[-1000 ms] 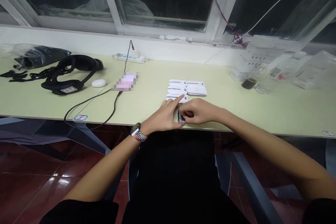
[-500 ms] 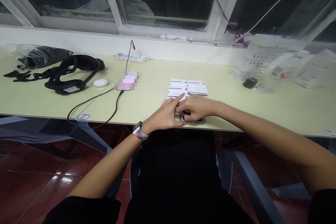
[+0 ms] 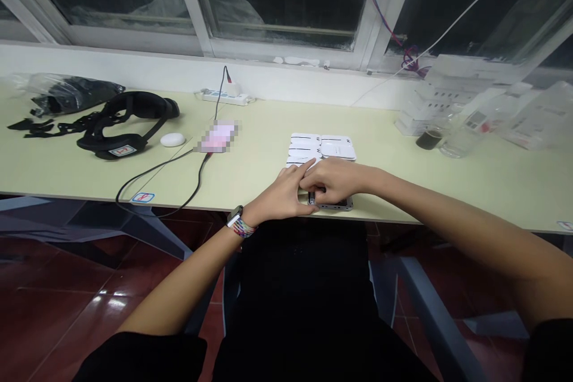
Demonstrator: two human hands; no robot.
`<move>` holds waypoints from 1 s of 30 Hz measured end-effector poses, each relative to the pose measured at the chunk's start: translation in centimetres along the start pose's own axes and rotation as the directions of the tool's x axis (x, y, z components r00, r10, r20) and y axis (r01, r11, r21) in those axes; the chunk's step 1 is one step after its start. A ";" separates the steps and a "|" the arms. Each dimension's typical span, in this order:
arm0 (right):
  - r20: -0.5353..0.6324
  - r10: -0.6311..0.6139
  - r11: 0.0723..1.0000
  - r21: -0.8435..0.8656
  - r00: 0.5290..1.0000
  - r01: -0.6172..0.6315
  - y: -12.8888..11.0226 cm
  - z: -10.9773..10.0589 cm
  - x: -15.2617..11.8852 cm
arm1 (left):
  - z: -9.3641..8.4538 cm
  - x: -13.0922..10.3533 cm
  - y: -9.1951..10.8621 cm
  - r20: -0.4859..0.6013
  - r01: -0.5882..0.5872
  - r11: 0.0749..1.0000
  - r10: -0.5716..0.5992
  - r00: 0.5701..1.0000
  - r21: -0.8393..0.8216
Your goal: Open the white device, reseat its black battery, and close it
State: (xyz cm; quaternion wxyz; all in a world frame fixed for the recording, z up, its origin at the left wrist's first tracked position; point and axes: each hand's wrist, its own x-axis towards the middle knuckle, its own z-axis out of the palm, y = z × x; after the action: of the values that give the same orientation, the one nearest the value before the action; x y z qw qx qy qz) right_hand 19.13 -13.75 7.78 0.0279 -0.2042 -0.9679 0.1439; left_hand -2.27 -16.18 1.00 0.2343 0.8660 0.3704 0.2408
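A small flat device [image 3: 344, 206] with a grey rim and a dark inside lies at the table's front edge. My left hand [image 3: 282, 194] curves round its left end, thumb at the front corner and index finger stretched behind, bracing it. Over the device, my right hand [image 3: 331, 182] is closed, its fingers curled down and pressed at the left part of the dark inside. Whatever those fingertips pinch is hidden. Just behind the hands lie several white flat pieces with black lines [image 3: 305, 146] and a stack of white plates [image 3: 339, 148].
To the left are a black headset [image 3: 129, 125], a white oval case [image 3: 172, 139], a blurred-out phone [image 3: 219, 136] on a black cable, and a power strip [image 3: 225, 97]. White boxes [image 3: 447, 95], a cup of dark liquid [image 3: 428, 139] and a clear bottle [image 3: 456, 144] stand right.
Both hands keep nearly the same pose. My right hand has shifted very slightly, and a little more of the device's rim shows. The whole view has moved a touch.
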 end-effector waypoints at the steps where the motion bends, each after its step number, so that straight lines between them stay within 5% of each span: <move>1: -0.019 -0.006 1.000 -0.008 1.000 0.006 -0.1 -0.3 -0.2 | 0.0 0.0 0.0 -0.002 -0.011 1.000 0.011 1.000 -0.005; 14: -0.258 0.011 0.978 -0.200 0.966 -0.064 0.0 -2.1 -7.4 | -0.2 -0.1 0.3 0.023 -0.014 0.998 0.015 1.000 -0.059; 21: -0.376 0.214 0.977 0.086 0.902 -0.196 1.0 -1.2 -11.4 | -0.3 -0.1 0.3 0.022 -0.026 0.998 0.028 0.999 -0.060; 30: -0.457 0.518 0.798 0.563 0.723 -0.215 3.0 4.2 -15.1 | -0.4 -0.1 0.3 0.037 -0.015 0.999 0.017 0.999 -0.051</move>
State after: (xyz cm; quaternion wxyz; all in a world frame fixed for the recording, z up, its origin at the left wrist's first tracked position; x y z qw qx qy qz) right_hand 33.67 -18.37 2.97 0.3461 -0.4187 -0.7815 0.3067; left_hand -2.42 -16.41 1.49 0.2611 0.8672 0.3526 0.2355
